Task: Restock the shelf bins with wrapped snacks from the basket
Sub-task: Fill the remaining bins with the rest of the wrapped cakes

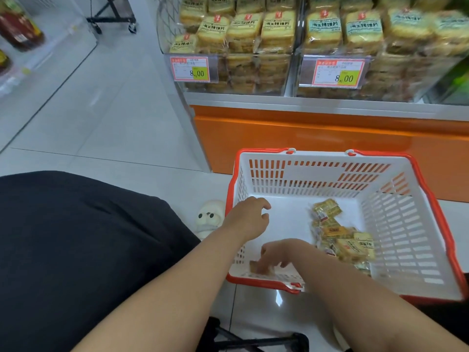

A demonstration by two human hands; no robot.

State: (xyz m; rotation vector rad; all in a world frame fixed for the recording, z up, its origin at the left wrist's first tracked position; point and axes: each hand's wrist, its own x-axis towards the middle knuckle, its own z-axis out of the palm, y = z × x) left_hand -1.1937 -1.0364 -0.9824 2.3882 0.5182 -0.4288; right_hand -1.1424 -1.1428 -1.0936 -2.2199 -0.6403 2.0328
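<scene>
So the white slotted plastic shopping basket with the orange-red rim (429, 212) is sitting on the pale tiled floor (106, 128) right in front of the orange-fronted shelf unit (304, 138), and both bare arms are reaching down into it. The right hand (281, 252) is down at the near left corner of the basket floor, fingers curled downward onto a small brownish wrapped snack (256, 266); they're touching it, but it's too blurry to say whether they've actually got a grip. The left hand (250, 212) hangs over the basket's left wall, fingers loosely curled, nothing in it. The main pile of yellow-wrapped snack packets with red labels (340, 237) lies toward the right side of the basket floor, well apart from the left hand and just beside the right wrist. They're small, squarish, crinkly clear-and-yellow wrappers, heaped loosely. Up on the shelf, the clear plastic bins (253, 74) are stacked with similar pale yellow snack packs, each bin with a red-bordered price tag reading 8.00 (190, 69).
</scene>
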